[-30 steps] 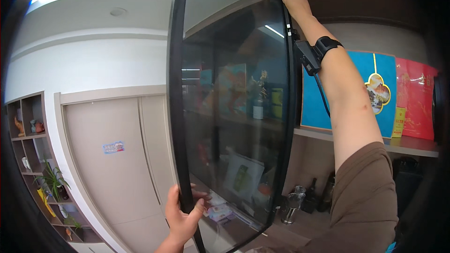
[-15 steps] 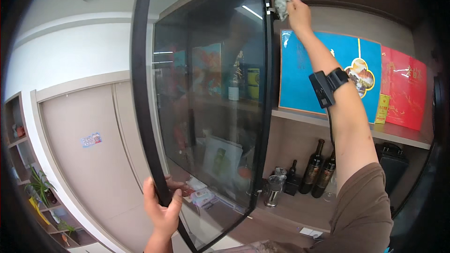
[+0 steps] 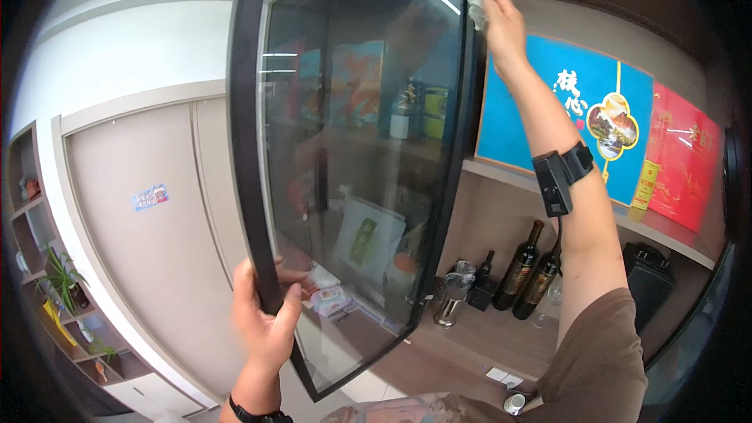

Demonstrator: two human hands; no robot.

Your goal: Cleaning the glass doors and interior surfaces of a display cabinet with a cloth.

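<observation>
A dark-framed glass cabinet door (image 3: 352, 188) stands swung out in front of me. My left hand (image 3: 266, 309) grips the lower part of its left frame edge, thumb on the near side and fingers behind the glass. High up, my right hand (image 3: 505, 27) holds a crumpled pale cloth (image 3: 477, 1) against the door's right frame edge, beside the cabinet opening. Part of the cloth is hidden by the fingers. A black device is strapped to my right forearm.
Behind my right arm, a shelf carries a blue box (image 3: 540, 110), a red box (image 3: 685, 160) and a small yellow box (image 3: 645, 186). Below stand dark bottles (image 3: 518, 266), a glass jug (image 3: 450, 301) and a black case (image 3: 648, 282). A potted plant (image 3: 66, 278) is at far left.
My right hand and the cloth have shifted slightly from the hinge area onto the door's frame edge. The view has tilted down a little; my left hand keeps its grip.
</observation>
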